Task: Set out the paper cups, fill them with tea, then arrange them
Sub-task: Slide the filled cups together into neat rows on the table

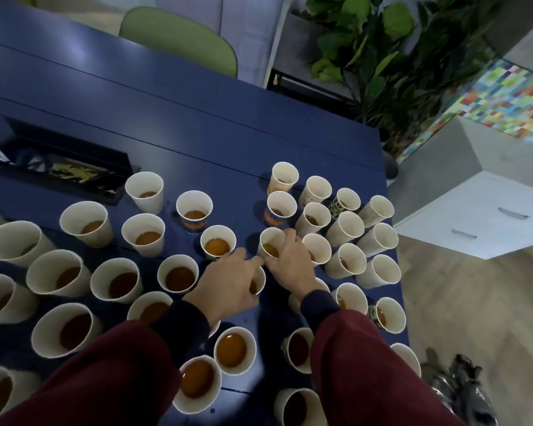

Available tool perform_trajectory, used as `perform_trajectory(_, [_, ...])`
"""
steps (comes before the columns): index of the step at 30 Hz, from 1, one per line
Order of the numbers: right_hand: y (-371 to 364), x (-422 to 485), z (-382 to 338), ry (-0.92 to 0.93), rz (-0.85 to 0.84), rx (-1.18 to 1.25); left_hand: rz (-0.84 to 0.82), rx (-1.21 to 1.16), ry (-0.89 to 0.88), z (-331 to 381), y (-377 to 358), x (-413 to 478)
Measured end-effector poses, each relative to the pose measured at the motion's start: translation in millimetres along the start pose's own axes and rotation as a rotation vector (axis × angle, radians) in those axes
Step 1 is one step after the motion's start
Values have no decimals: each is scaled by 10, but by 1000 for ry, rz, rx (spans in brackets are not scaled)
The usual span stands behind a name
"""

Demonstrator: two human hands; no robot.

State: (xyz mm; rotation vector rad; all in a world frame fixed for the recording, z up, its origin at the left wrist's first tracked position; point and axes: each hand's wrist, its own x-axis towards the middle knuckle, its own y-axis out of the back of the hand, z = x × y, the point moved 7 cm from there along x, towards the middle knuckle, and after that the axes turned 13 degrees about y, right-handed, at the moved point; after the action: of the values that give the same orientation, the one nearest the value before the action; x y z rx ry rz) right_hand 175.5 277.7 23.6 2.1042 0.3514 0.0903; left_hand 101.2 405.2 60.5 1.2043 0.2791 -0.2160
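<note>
Paper cups (179, 273) cover the blue table (197, 133), and tea shows in every cup whose bottom is visible, so setting out and filling look done and arranging is under way. At right of centre the packed rows (345, 229) stand rim to rim, while cups across the left and lower frame sit loosely spaced and look unsorted. Right hand (285, 259) grips the centre cup (270, 241) by its rim beside those rows; left hand (225, 281) curls around a half-hidden cup (259, 281) just below it.
</note>
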Motion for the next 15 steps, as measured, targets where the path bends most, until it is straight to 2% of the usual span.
perform_trajectory(6, [10, 81, 26, -4, 23, -1, 32, -51, 12, -51, 193, -45])
perform_trajectory(15, [99, -64, -38, -18, -45, 3, 65, -92, 19, -78, 316, -24])
